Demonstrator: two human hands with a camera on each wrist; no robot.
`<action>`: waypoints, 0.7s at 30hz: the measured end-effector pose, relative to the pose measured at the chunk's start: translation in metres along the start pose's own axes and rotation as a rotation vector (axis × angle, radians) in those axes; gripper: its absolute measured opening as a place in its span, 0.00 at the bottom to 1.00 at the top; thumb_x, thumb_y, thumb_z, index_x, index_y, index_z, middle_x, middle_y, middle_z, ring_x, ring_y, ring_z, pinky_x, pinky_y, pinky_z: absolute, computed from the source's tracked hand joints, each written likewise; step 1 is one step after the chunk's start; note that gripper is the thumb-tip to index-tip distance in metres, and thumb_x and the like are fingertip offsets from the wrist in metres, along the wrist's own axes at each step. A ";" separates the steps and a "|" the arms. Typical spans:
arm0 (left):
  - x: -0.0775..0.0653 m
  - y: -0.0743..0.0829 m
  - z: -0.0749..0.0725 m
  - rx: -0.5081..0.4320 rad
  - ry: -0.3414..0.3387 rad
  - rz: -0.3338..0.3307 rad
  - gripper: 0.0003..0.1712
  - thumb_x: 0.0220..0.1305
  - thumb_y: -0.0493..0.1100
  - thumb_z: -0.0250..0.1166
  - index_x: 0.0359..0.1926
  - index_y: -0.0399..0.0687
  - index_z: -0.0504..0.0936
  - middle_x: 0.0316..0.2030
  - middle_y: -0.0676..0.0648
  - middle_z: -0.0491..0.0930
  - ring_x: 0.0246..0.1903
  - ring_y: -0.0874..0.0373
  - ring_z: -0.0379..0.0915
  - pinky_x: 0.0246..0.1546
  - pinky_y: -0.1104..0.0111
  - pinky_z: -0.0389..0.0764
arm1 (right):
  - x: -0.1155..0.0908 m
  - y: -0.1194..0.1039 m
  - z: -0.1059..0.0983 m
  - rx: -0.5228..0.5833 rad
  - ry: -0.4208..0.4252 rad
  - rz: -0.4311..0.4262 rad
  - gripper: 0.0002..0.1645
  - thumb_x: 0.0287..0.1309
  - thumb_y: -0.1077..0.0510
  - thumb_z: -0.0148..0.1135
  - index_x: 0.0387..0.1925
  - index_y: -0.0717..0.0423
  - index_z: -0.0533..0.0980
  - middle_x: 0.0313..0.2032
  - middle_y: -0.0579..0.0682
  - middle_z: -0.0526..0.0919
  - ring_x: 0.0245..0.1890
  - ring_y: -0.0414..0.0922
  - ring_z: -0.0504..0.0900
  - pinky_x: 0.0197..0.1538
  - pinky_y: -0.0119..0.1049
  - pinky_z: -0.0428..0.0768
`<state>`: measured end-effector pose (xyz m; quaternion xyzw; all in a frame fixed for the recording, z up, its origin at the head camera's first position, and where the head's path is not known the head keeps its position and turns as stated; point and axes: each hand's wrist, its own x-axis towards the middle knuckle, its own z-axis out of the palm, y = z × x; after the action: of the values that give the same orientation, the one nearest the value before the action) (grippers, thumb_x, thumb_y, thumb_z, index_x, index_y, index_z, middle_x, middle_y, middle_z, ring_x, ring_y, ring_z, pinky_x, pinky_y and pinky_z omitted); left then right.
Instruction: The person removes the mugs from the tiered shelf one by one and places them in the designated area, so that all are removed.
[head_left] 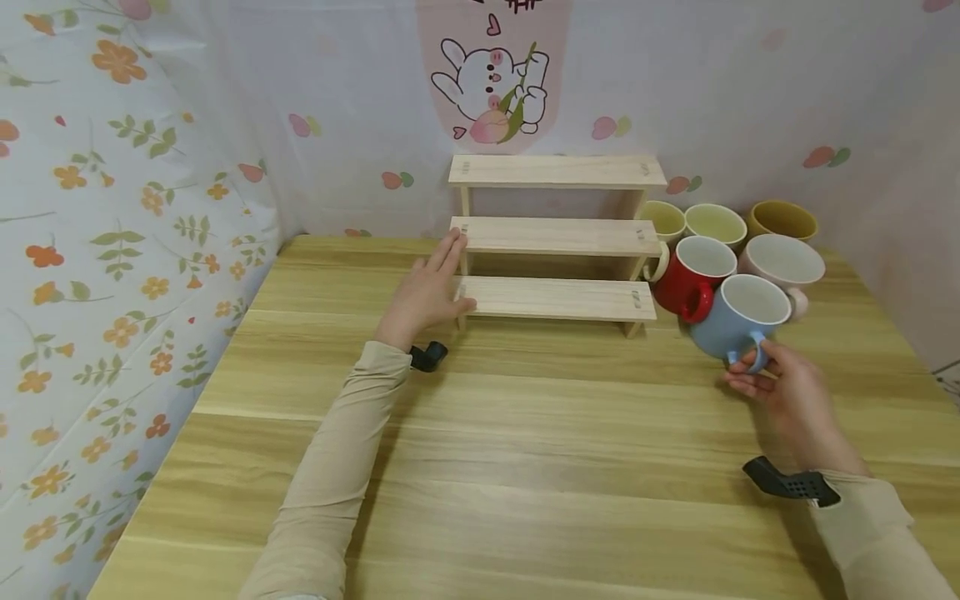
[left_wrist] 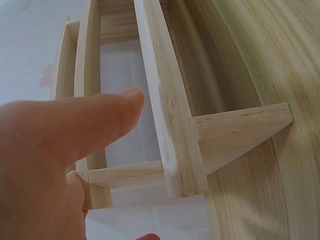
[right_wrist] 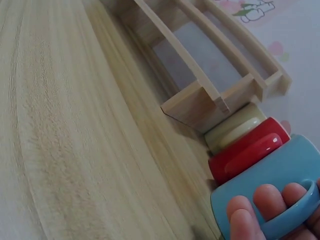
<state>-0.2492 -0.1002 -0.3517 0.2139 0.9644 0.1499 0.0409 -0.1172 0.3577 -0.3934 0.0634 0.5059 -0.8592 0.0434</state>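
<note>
A three-tier wooden shelf (head_left: 555, 237) stands against the back wall. At its left end is my left hand (head_left: 427, 293), fingers extended to the middle tier and thumb by the bottom tier. In the left wrist view the thumb (left_wrist: 117, 112) reaches across in front of the shelf's frame. My right hand (head_left: 793, 392) holds a light blue mug (head_left: 731, 321) by its handle, fingers curled through the loop. The mug is upright, in front of a red mug (head_left: 678, 279) and a pale pink mug (head_left: 783, 258).
Behind these mugs stand two pale yellow-green cups, one with its rim (head_left: 716, 223) near the wall, and a mustard-yellow cup (head_left: 783, 219). The mug cluster sits close to the shelf's right end. A patterned cloth (head_left: 120, 250) hangs along the left and back of the wooden table (head_left: 525, 467).
</note>
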 end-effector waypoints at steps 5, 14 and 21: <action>0.000 0.000 0.001 -0.004 0.017 0.007 0.58 0.61 0.55 0.65 0.76 0.47 0.34 0.76 0.50 0.29 0.74 0.49 0.42 0.72 0.51 0.47 | 0.001 -0.002 -0.003 -0.050 -0.009 0.023 0.19 0.71 0.58 0.46 0.29 0.64 0.78 0.28 0.56 0.86 0.29 0.51 0.87 0.35 0.38 0.85; 0.000 -0.002 0.001 0.010 0.003 0.019 0.58 0.62 0.56 0.64 0.75 0.48 0.32 0.76 0.50 0.28 0.75 0.50 0.37 0.72 0.51 0.45 | 0.010 0.005 -0.026 -0.455 0.274 -0.166 0.11 0.63 0.56 0.60 0.40 0.53 0.67 0.33 0.43 0.74 0.17 0.39 0.83 0.23 0.29 0.82; -0.003 -0.004 -0.005 0.073 -0.048 0.005 0.58 0.63 0.58 0.62 0.75 0.47 0.30 0.76 0.48 0.26 0.75 0.53 0.30 0.73 0.55 0.43 | -0.009 -0.027 0.028 -0.758 0.365 -0.202 0.13 0.63 0.61 0.55 0.42 0.41 0.63 0.40 0.42 0.63 0.24 0.29 0.77 0.24 0.21 0.79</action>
<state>-0.2494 -0.1064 -0.3482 0.2214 0.9674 0.1096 0.0559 -0.1136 0.3466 -0.3556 0.1440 0.7887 -0.5874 -0.1107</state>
